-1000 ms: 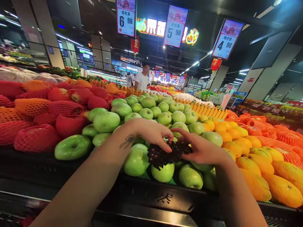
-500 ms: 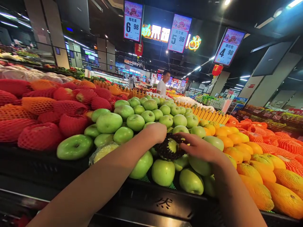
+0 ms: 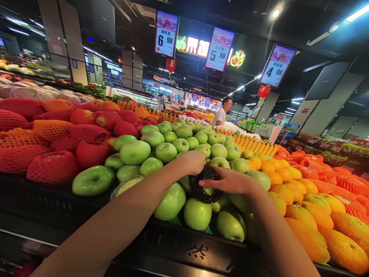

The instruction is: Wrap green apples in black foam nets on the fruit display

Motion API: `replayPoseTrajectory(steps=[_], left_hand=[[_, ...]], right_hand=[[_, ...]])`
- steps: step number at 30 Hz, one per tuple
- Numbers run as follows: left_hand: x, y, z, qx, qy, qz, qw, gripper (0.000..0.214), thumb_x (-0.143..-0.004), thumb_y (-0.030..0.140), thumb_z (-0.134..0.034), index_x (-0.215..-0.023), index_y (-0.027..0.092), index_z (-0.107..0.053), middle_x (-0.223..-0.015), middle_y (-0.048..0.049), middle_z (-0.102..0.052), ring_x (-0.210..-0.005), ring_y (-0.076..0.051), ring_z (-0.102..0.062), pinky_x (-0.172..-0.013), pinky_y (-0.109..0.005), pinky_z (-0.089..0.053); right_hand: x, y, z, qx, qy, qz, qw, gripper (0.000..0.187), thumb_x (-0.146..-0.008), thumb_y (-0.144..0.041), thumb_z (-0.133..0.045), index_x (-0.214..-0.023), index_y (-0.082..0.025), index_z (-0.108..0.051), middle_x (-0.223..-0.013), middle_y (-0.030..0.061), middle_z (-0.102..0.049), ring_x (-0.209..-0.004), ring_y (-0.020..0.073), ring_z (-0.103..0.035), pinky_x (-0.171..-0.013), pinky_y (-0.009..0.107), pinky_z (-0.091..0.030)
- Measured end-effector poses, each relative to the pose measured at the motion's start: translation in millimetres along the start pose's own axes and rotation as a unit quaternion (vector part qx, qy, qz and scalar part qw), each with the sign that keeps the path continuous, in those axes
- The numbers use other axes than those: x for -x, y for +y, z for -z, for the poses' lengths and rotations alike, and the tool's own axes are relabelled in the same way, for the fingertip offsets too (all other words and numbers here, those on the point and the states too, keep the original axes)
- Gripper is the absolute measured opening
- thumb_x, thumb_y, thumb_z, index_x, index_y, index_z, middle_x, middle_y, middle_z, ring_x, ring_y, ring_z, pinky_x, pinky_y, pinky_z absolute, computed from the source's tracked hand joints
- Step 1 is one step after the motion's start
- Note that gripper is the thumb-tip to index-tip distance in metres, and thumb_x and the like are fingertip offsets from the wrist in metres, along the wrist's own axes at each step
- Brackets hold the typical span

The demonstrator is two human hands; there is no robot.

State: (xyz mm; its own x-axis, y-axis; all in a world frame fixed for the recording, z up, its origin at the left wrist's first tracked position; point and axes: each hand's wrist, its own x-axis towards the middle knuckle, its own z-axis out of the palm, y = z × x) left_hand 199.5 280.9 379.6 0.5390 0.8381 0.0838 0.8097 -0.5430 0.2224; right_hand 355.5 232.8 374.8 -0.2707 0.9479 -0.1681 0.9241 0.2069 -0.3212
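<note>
Amid the pile of green apples (image 3: 198,213), a black foam fruit net (image 3: 203,194) surrounds one apple, of which a small bit of green shows through. My left hand (image 3: 195,161) is closed at the upper left of this net, its fingertips mostly hidden behind the hand's back. From the right, my right hand (image 3: 227,179) holds the net, with its thumb laid across the front and its other fingers behind. Both hands stay low over the pile, close together.
Apples in red and orange foam nets (image 3: 53,167) lie to the left, oranges (image 3: 305,215) to the right. A black display edge (image 3: 173,246) runs along the front. A cling-wrapped fruit (image 3: 127,185) lies beside my left forearm. Behind the displays is a person (image 3: 220,115).
My right hand has shifted left, its thumb now across the net's front. Less green shows inside the net. The person behind has moved right in the view.
</note>
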Motion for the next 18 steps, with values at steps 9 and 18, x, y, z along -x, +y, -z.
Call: replayPoseTrajectory(steps=[9, 18], left_hand=[[-8.6, -1.9, -2.3, 0.152, 0.141, -0.014, 0.978, 0.014, -0.088, 0.029, -0.061, -0.083, 0.017, -0.067, -0.08, -0.0033, -0.07, -0.075, -0.017, -0.06, -0.062, -0.028, -0.034], [-23.2, -3.4, -2.9, 0.601, 0.096, -0.11, 0.786, 0.028, -0.084, 0.042, -0.068, -0.084, 0.014, -0.062, -0.076, 0.0026, -0.057, -0.063, -0.006, -0.049, -0.058, -0.018, -0.035]], right_hand=[[14.5, 6.5, -11.3, -0.062, 0.198, 0.016, 0.978, 0.078, -0.052, -0.057, -0.085, -0.113, -0.017, -0.056, -0.105, 0.0104, -0.07, -0.094, 0.0307, -0.064, -0.083, 0.046, -0.052], [-1.4, 26.5, 3.1, -0.536, 0.291, 0.075, 0.789, 0.064, -0.057, -0.054, -0.086, -0.109, -0.022, -0.066, -0.103, 0.0031, -0.073, -0.085, 0.0176, -0.067, -0.066, 0.026, -0.056]])
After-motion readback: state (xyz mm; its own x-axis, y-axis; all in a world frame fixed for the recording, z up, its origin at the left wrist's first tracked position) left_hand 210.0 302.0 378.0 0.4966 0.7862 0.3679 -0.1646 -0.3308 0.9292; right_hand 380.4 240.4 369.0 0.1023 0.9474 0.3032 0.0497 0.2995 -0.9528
